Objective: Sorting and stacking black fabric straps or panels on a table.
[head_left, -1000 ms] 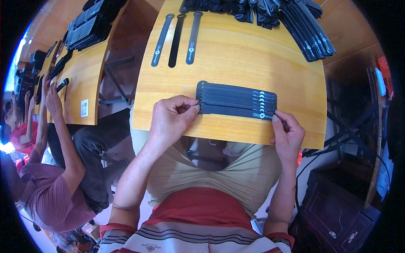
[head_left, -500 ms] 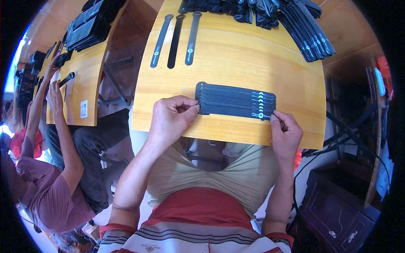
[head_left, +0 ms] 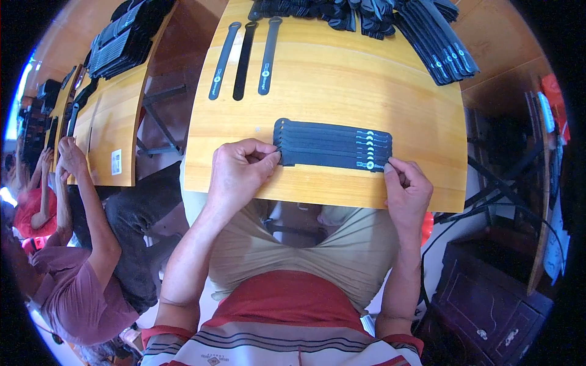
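Two pinches: my left grip (head_left: 240, 169) and right grip (head_left: 409, 188) closed on the near corners of the strap stack (head_left: 326, 147), near the table (head_left: 342, 79)'s front edge. Light, even pressure should best square the overlaps.

So off to the left there's a neighbouring table (head_left: 125, 110) with a white label (head_left: 116, 162) stuck near its corner and a fat pile of black straps (head_left: 122, 49) at the far end. A co-worker in a mauve shirt (head_left: 85, 296) and dark trousers (head_left: 131, 229) is parked right beside it, plus somebody in red (head_left: 38, 213) further back. Over on the right: a dark cabinet (head_left: 473, 299) with two shiny handles, a loose black cable (head_left: 433, 245) hanging nearby, and some bright red thing (head_left: 552, 96) up by the rim, too blurry to ID.
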Demonstrator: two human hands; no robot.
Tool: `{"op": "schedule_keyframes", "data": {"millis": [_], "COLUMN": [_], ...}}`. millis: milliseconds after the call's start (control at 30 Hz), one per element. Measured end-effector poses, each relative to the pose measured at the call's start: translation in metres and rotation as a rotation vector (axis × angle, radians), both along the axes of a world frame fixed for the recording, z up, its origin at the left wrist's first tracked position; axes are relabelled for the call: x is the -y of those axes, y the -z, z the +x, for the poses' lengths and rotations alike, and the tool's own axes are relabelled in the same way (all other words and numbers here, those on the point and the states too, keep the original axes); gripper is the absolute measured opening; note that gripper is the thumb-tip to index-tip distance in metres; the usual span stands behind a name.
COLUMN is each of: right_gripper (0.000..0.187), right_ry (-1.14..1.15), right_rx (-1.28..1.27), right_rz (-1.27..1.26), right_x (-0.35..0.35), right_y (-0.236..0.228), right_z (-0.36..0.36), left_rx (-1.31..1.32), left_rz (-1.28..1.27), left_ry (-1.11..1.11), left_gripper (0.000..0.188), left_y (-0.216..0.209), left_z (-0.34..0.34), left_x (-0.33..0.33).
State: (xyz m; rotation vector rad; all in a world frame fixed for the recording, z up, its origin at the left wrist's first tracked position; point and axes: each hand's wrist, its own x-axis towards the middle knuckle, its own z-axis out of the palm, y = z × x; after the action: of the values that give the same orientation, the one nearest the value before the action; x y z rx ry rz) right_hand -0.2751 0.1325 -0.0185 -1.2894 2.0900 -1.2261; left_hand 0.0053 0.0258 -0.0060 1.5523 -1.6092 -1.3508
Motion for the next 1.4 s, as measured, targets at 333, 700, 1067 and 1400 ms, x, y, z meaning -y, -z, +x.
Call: {"op": "schedule_keyframes", "data": {"millis": [333, 700, 1067, 1400], "right_gripper": [0.014, 0.014, 0.014, 0.013], "right_ry": [-0.005, 0.002, -0.007, -0.028], "right_rx": [0.01, 0.014, -0.021, -0.022], "right_rz": [-0.017, -0.009, -0.003, -0.051], "right_x": [0.0008, 0.0012, 0.0019, 0.0013], "right_y": [-0.0033, -0.0015, -0.003, -0.0003], "right_z": [0.0021, 0.0014, 0.0009, -0.0001], "left_rx": [-0.035, -0.03, -0.002, -0.011], "left_rz": [-0.008, -0.024, -0.04, -0.038], "left_ry": [0.002, 0.018, 0.028, 0.011], "left_gripper": [0.011, 0.011, 0.01, 0.012], "left_y": [0.0025, 0.0027, 0.0042, 0.0045], "left_z": [0.0006, 0.0007, 0.0007, 0.0005], "left_x": [0.0002, -0.0012, -0.0006, -0.0019]}}
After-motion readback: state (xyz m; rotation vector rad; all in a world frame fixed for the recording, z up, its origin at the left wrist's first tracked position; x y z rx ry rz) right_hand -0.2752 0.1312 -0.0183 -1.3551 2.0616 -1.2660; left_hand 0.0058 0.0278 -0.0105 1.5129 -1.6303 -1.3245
